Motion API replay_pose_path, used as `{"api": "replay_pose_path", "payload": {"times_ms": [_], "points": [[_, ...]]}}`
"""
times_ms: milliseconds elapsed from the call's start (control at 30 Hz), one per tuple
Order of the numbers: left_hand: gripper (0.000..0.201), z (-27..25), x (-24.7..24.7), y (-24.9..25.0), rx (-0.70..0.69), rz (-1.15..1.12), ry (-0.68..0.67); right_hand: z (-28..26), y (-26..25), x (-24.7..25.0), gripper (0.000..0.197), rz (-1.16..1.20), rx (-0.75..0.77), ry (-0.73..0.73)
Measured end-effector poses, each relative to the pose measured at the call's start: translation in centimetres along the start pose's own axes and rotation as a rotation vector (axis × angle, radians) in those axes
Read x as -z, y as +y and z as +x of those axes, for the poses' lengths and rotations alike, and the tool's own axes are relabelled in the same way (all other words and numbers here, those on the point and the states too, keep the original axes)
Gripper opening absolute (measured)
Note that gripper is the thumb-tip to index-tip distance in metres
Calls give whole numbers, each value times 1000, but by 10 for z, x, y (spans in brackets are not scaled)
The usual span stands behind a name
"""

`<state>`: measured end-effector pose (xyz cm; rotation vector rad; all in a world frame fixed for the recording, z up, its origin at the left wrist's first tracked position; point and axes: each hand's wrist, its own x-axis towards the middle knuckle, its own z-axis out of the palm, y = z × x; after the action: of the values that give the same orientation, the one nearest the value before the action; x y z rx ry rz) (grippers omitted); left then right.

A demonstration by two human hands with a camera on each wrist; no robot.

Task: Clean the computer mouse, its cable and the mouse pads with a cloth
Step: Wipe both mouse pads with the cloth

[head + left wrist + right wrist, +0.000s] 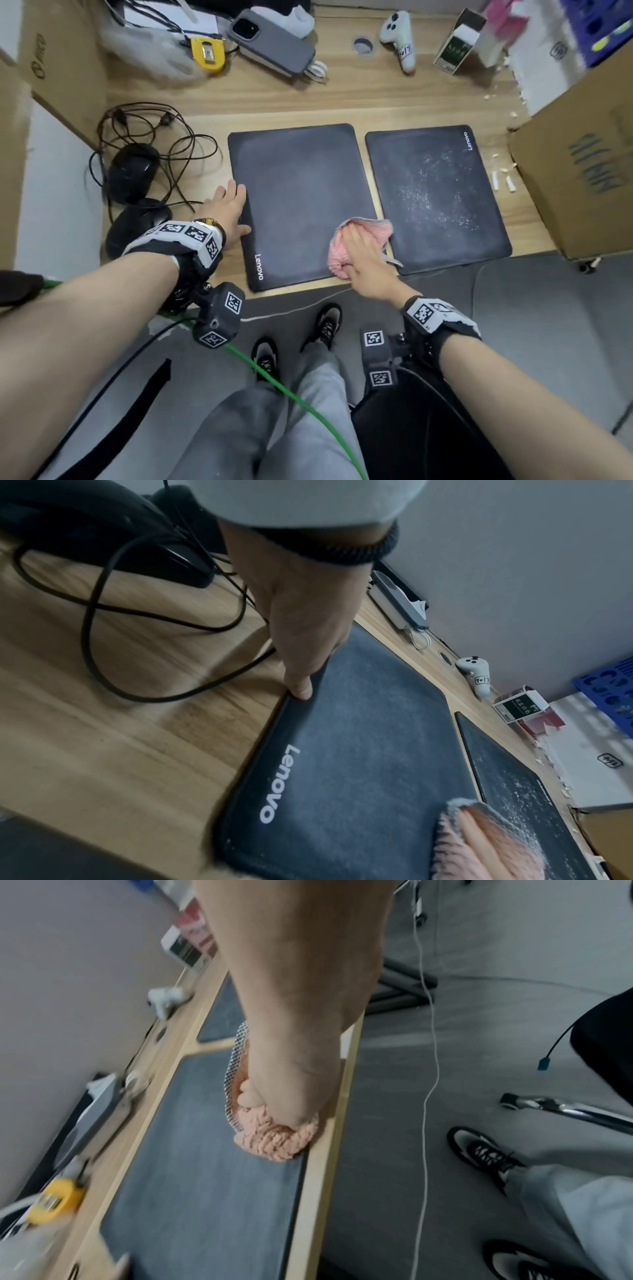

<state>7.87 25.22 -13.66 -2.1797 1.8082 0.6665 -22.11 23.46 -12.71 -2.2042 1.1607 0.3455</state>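
Two black Lenovo mouse pads lie side by side on the wooden desk. My left hand presses flat on the left edge of the left pad. My right hand lies flat on a bunched pink cloth at that pad's near right corner. White specks cover the right pad. Two black mice and their tangled cable sit left of my left hand.
A large cardboard box stands right of the pads, another box at the far left. A phone, a yellow tape measure and a white controller lie along the back. White crumbs are scattered near the right box.
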Motion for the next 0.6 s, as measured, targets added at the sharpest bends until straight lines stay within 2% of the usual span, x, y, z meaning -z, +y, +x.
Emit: {"api": "replay_pose_path", "payload": {"times_ms": [67,133,200,333,433,600], "points": [[82,0,-1,-1,-4,-5,7,2,5,5,80,2,-95,36],[82,0,-1,-2,-6,-4,15,7,-11,1,82,-69,-132,73],[84,0,0,1,-9,3,12,13,-45,-13,84,-128,-49,50],[88,3,3,0,1,29,-25,28,-112,-40,86,-78,134,26],[99,4,12,-3,-3,12,-61,28,-94,-32,82,-23,161,17],[122,12,29,-5,8,-31,-109,16,-25,1,80,86,-59,131]]}}
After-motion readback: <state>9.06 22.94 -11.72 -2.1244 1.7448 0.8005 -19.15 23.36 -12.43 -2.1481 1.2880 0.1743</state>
